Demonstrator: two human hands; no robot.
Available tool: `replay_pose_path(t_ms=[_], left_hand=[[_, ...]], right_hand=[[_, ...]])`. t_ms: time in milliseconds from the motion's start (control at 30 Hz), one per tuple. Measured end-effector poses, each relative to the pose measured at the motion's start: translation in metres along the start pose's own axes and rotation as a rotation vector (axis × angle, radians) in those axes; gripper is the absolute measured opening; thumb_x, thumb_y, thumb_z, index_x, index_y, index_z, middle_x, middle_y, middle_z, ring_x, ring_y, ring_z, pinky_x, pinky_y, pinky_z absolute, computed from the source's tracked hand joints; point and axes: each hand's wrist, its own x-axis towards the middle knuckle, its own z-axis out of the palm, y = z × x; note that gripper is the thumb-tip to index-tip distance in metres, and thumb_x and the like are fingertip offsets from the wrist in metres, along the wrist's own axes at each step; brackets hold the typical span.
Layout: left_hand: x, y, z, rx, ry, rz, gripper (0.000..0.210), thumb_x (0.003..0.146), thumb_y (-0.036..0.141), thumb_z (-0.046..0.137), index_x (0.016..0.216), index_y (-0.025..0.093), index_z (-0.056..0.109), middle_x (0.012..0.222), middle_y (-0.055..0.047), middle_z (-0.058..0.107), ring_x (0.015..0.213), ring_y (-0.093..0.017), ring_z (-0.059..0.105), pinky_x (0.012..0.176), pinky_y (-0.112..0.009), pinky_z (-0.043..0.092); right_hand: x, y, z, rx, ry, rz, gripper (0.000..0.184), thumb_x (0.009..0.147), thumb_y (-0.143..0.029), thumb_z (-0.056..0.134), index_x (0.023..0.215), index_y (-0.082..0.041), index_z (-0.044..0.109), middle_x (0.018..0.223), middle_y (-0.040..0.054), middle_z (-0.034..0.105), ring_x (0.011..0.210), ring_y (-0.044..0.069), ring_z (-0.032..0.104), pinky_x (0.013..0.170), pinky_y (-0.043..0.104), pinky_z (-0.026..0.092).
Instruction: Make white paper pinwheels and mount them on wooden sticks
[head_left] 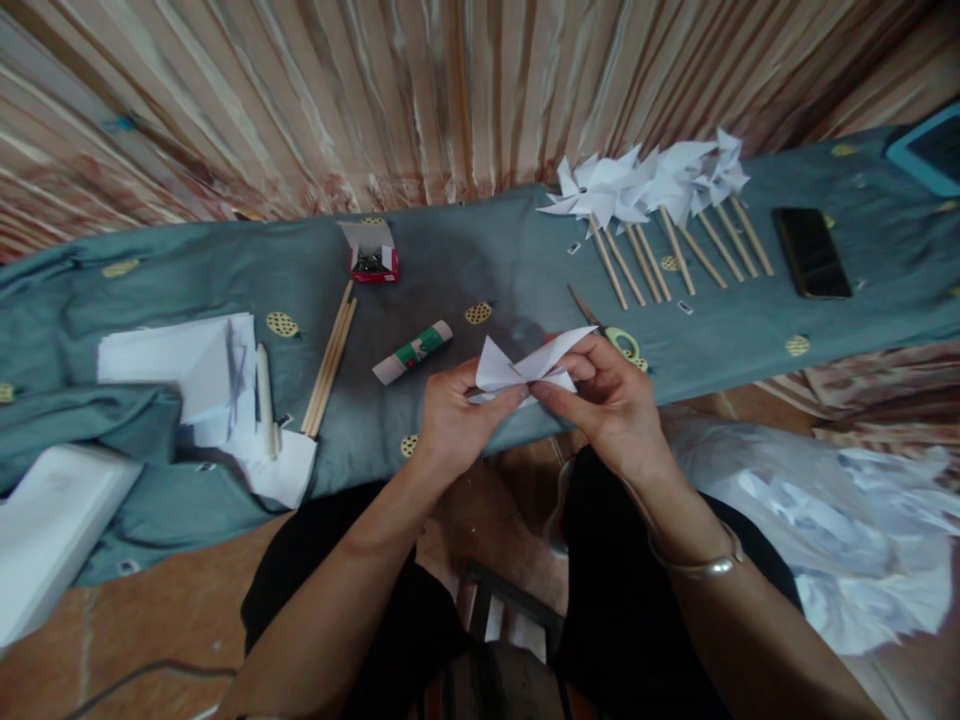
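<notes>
A white paper pinwheel [517, 374], its blades folded up, is held near the table's front edge. My left hand [459, 415] pinches its left side, thumb pressed near the centre. On the opposite side, my right hand [611, 400] grips the paper with thumb and fingers closed. Just behind the right hand lie scissors [621, 342] with light green handles, partly hidden by the fingers. A glue stick [414, 352] with a green label rests to the left of the paper. Further back stands a small open red box [374, 264] with dark metal bits inside.
Several finished pinwheels on sticks [645, 185] lie at the back right, beside a phone [811, 252]. Loose wooden sticks [330, 365] and paper sheets [180, 365] are on the left, near a white block [64, 530]. A plastic bag of paper [817, 520] sits at lower right.
</notes>
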Motion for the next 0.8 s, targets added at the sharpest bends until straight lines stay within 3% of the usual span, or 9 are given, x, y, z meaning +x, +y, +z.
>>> replay_pose_path(t_ms=[100,200,300,567,800], left_hand=[[-0.003,0.006,-0.006,0.154,0.021,0.224,0.008,0.074,0.024,0.072,0.073,0.017,0.07,0.072,-0.002,0.071,0.066,-0.014,0.064,0.062,-0.026,0.051],[-0.004,0.012,-0.013,0.279,0.008,0.488,0.004,0.079,0.02,0.069,0.075,0.018,0.069,0.076,-0.003,0.071,0.075,-0.015,0.065,0.071,-0.028,0.052],[-0.005,0.015,-0.018,0.353,-0.018,0.643,0.005,0.082,0.016,0.066,0.084,0.018,0.069,0.082,-0.003,0.071,0.081,-0.016,0.065,0.076,-0.031,0.052],[-0.007,0.017,-0.02,0.476,-0.032,0.746,0.01,0.082,0.012,0.064,0.09,0.018,0.065,0.085,-0.004,0.069,0.084,-0.018,0.062,0.076,-0.036,0.05],[-0.008,0.02,-0.023,0.523,-0.044,0.75,0.016,0.082,0.008,0.059,0.094,0.019,0.063,0.088,-0.004,0.069,0.086,-0.019,0.061,0.077,-0.039,0.049]], right_hand=[[-0.004,-0.003,-0.002,-0.068,-0.006,-0.046,0.025,0.07,-0.022,0.076,0.093,-0.025,0.065,0.083,-0.0032,0.07,0.077,0.014,0.063,0.076,0.028,0.05],[-0.007,-0.004,-0.005,-0.155,-0.026,-0.098,0.017,0.072,-0.019,0.075,0.087,-0.025,0.069,0.092,-0.0008,0.07,0.09,0.016,0.064,0.085,0.031,0.049],[-0.008,-0.003,-0.006,-0.168,-0.05,-0.16,0.017,0.073,-0.017,0.074,0.087,-0.027,0.071,0.1,-0.0002,0.07,0.104,0.019,0.062,0.096,0.035,0.045],[-0.01,-0.005,-0.004,-0.174,-0.079,-0.197,0.024,0.074,-0.012,0.071,0.091,-0.029,0.073,0.104,0.001,0.07,0.108,0.02,0.06,0.098,0.038,0.044],[-0.01,-0.006,-0.001,-0.201,-0.066,-0.199,0.02,0.073,-0.013,0.072,0.088,-0.028,0.073,0.102,0.0012,0.07,0.106,0.02,0.061,0.098,0.037,0.045]])
